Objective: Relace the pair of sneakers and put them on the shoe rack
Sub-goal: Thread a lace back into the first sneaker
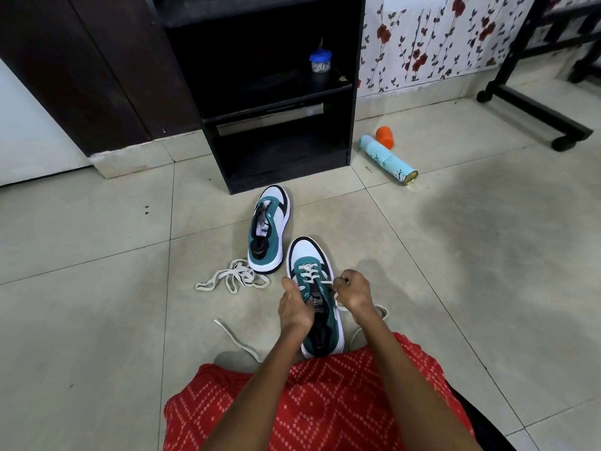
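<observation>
- The right hand [353, 292] is curled tight, with a white lace [310, 271] pinched at an eyelet of the near sneaker [307, 252]. The left hand [294, 307] is wrapped round that shoe's opposite flank, and the shoe is steadied by it.
- Just ahead of the fingers, a few crossings are seen threaded. The eyelets under the hands are judged unfilled, and lace ends are trailed on the tiles to either side.
- Beyond the left fingers, a second lace [232, 276] is heaped loose beside the far sneaker [268, 226], which is not laced at all.
- Farther ahead, the black shoe rack [283, 179] is seen without either sneaker on it, so roughly a quarter of the task is judged done.
</observation>
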